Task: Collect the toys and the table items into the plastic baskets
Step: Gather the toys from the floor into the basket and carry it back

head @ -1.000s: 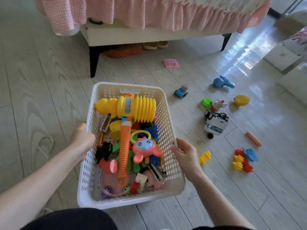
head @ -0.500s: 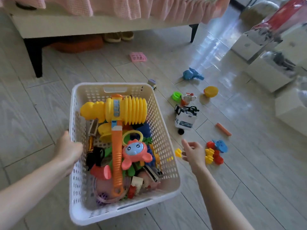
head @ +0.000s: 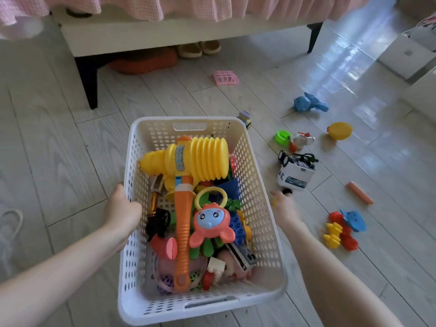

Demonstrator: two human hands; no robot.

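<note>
Your left hand (head: 122, 208) grips the left rim of the toy-filled basket (head: 257, 185). Beside its right wall, your right hand (head: 284, 205) pinches a small yellow piece (head: 274, 201), touching the white toy car (head: 295, 175); red and yellow blocks (head: 339, 234) lie near.

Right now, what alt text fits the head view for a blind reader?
The left hand grips the left wall of a white basket filled with toys, a yellow hammer on top. The right hand is beside it, near a toy truck on the floor.
</note>
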